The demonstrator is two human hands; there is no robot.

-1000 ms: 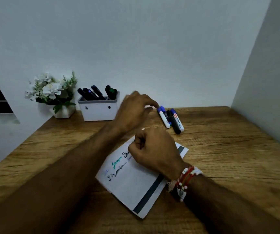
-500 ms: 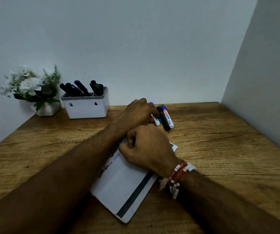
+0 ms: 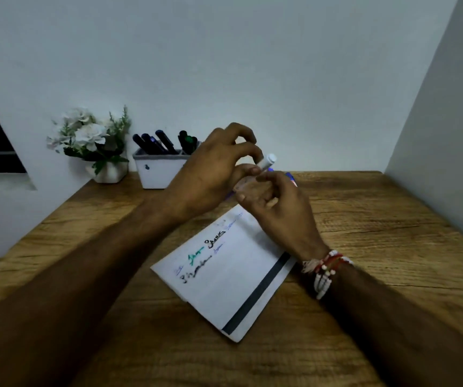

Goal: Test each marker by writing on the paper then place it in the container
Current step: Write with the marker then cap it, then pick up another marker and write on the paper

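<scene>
Head view: both hands meet above the far end of the paper (image 3: 233, 277); the left hand (image 3: 213, 174) pinches a white marker (image 3: 267, 162) in its fingertips, raised off the desk (image 3: 378, 275); the right hand (image 3: 277, 208) is curled just beneath, fingertips touching it. The container (image 3: 159, 174) of markers stands behind, beside a flower pot (image 3: 108, 171)

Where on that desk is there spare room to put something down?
Bare wood lies right of the paper, toward the side wall, and along the near edge. The back left is crowded: flower pot, marker container, and both hands over the remaining markers.
</scene>
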